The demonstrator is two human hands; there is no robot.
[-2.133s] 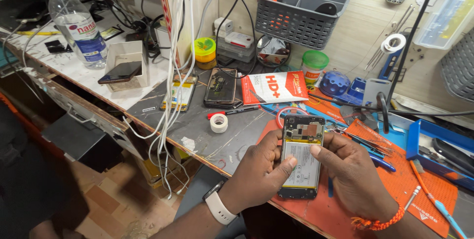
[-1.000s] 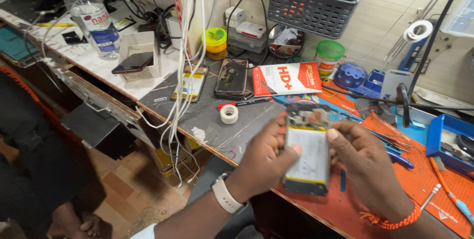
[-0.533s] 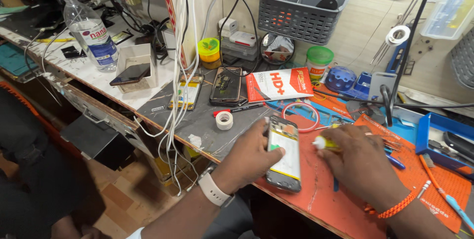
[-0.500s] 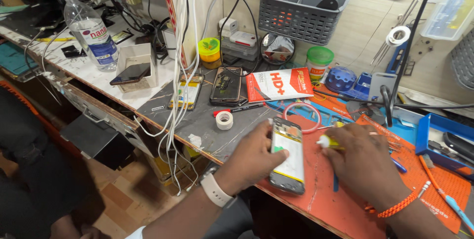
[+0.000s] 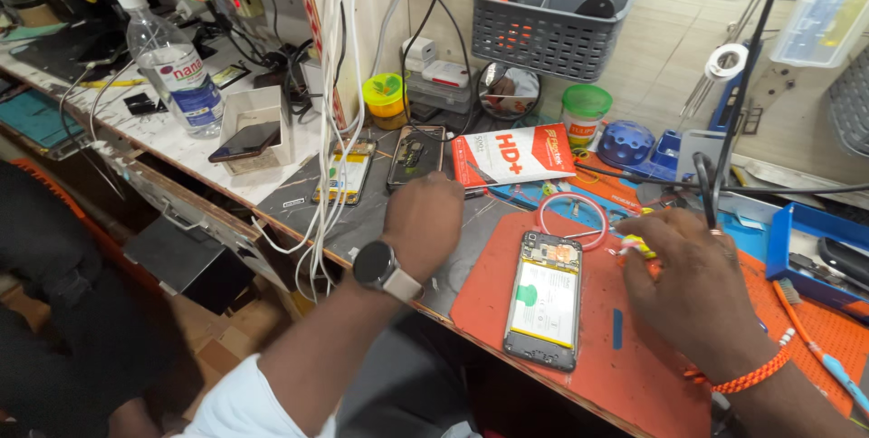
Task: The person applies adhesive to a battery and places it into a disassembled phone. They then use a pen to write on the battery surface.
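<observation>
The opened phone (image 5: 544,299), held a moment ago, now lies on the orange mat (image 5: 652,375) — left hand (image 5: 424,214) reaches far-left, grasp hidden; right hand (image 5: 697,284) pinches a small yellow tool (image 5: 636,245).

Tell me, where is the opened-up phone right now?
In the head view, the opened phone lies flat on the orange mat, between the left hand and the right hand, just below a pink ring.

Long messy workbench (image 5: 272,194) running from upper left to lower right, orange mat (image 5: 652,375) at lower right with an opened phone (image 5: 545,300), water bottle (image 5: 172,71) upper left, red-and-white box (image 5: 513,155) in the middle
</observation>
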